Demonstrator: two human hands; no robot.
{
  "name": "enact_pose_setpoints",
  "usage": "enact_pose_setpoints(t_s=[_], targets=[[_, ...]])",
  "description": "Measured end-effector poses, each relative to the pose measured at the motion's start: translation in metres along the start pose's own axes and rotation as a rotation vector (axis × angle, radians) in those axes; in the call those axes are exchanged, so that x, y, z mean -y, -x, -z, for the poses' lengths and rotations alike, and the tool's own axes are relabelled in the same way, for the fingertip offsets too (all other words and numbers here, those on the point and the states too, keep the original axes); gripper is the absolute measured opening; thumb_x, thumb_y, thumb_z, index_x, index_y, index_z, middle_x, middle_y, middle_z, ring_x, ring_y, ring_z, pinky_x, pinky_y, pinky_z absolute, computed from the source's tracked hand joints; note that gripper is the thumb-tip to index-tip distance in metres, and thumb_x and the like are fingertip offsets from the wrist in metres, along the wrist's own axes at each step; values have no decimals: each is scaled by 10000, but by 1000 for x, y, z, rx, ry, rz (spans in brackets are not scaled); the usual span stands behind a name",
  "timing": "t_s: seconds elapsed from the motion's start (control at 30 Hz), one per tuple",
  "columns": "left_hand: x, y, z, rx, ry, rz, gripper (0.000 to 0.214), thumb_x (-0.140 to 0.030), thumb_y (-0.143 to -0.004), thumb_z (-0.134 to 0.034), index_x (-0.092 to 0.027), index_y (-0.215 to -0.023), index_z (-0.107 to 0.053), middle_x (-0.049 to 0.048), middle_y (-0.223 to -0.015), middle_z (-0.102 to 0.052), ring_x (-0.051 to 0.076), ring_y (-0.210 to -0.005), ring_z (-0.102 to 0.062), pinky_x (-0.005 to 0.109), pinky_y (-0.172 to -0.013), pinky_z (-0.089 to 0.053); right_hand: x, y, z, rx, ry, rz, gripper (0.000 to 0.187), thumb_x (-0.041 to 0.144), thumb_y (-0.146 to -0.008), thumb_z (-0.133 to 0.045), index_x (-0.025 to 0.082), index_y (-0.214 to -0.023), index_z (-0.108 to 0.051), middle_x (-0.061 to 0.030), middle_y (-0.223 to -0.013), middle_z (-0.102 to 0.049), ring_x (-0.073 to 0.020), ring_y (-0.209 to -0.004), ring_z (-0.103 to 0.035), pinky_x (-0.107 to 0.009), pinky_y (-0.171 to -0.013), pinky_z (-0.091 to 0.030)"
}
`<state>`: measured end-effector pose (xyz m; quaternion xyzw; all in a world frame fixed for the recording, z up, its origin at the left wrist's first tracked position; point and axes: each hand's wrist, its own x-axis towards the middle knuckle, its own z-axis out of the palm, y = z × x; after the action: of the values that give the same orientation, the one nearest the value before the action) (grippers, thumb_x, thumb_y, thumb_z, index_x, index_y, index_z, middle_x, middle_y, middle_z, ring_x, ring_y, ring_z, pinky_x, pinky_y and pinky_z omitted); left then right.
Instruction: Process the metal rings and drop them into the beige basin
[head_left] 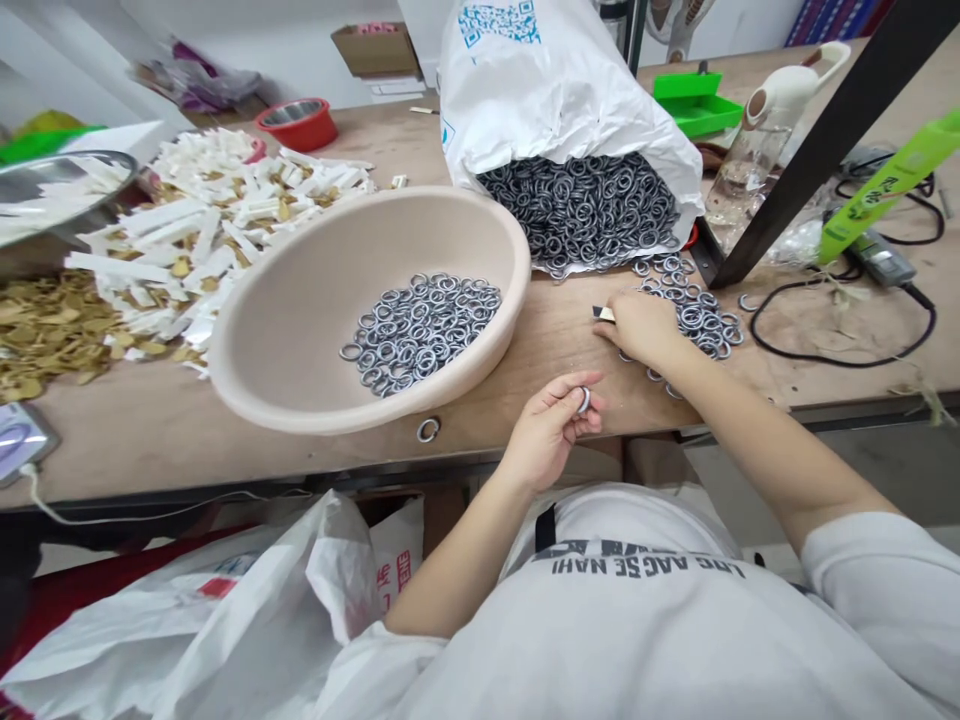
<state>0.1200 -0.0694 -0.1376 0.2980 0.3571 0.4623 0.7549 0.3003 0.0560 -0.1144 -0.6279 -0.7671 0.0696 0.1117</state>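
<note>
A grey metal ring (583, 400) is pinched between the thumb and fingers of my left hand (547, 430), just over the table's front edge. My right hand (643, 325) is closed around a small flat tool (604, 314) with a dark end and a cream part; the rest of it is hidden by my fingers. That hand rests beside a loose pile of metal rings (701, 320) on the table. To the left stands a big beige basin (247, 340) with many similar rings (427, 335) at its bottom. One single ring (428, 430) lies in front of the basin.
A white sack (555, 100) lies open behind, spilling rings. White strips (187, 230) and brown pieces (49, 330) are heaped at left. A dark metal post (810, 140), a glass jug (750, 170) and a black cable (840, 362) occupy the right side.
</note>
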Motion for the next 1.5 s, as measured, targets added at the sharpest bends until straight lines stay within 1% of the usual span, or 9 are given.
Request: enact_pose_setpoints(t_s=[0.13, 0.3, 0.4, 0.53, 0.87, 1.07, 1.3, 1.4, 1.5], targets=[[-5, -9, 8, -112, 12, -46, 238, -324, -848, -685, -130, -985, -697, 13, -744, -633, 90, -594, -582, 226, -620, -508, 7, -3, 4, -6, -103, 43, 235, 360, -936, -622, 137, -910, -691, -130, -930, -700, -204, -821, -561, -327, -708, -345], [-3, -17, 0, -194, -244, -305, 378, -550, -907, -625, -176, -958, -652, 13, -853, -610, 94, -684, -549, 216, -640, -461, 31, 48, 10, 237, -1138, 103, 388, 551, -930, -582, 180, -824, -624, 9, -667, -572, -123, -597, -486, -265, -589, -373], [3, -19, -8, -168, -371, -406, 453, -601, -919, -583, -170, -782, -585, -7, -730, -537, 92, -637, -470, 219, -605, -407, 44, 79, 1, 185, -1369, 88, 392, 573, -894, -642, 192, -817, -591, 13, -702, -581, -128, -648, -540, -268, -647, -445], [9, -17, -16, -138, -246, -377, 474, -615, -897, -607, -177, -726, -552, -24, -631, -462, 96, -576, -410, 221, -545, -376, 46, 91, -11, -81, -1195, 140, 286, 475, -935, -645, 212, -1048, -648, -20, -926, -642, -151, -818, -606, -299, -803, -483], [-2, -9, -27, -108, 25, -252, 482, -557, -857, -688, -174, -639, -492, -40, -570, -429, 76, -516, -393, 197, -499, -382, 39, 107, 12, -116, -638, 359, 405, 454, -1038, -441, 205, -763, -604, -19, -732, -615, -153, -707, -557, -285, -672, -362], [0, -7, -28, -115, 46, -208, 467, -574, -799, -746, -172, -706, -529, -49, -601, -454, 68, -516, -391, 193, -492, -380, 42, 115, 13, -114, -476, 345, 441, 482, -1032, -419, 205, -726, -575, -24, -709, -610, -148, -679, -535, -277, -639, -327], [1, 8, -19, 143, -143, -236, 498, -542, -933, -603, -160, -622, -531, -3, -609, -499, 102, -598, -483, 247, -630, -447, 6, 69, 2, -51, -276, 14, 515, 548, -1033, -336, 210, -792, -641, -44, -758, -683, -180, -701, -584, -288, -614, -313], [2, 6, -10, 93, -157, -215, 430, -520, -919, -638, -148, -704, -616, 18, -696, -593, 104, -649, -545, 244, -669, -473, -2, 42, -2, -91, -29, -1, 419, 562, -973, -498, 195, -984, -699, -114, -1012, -720, -225, -813, -610, -312, -644, -317], [0, 1, 0, 44, -126, -167, 315, -452, -894, -698, -161, -1013, -715, 13, -736, -646, 95, -663, -594, 225, -690, -508, -3, 22, -4, -84, 39, 38, 342, 454, -944, -601, 134, -1006, -706, -178, -1083, -692, -219, -808, -590, -331, -659, -304]])
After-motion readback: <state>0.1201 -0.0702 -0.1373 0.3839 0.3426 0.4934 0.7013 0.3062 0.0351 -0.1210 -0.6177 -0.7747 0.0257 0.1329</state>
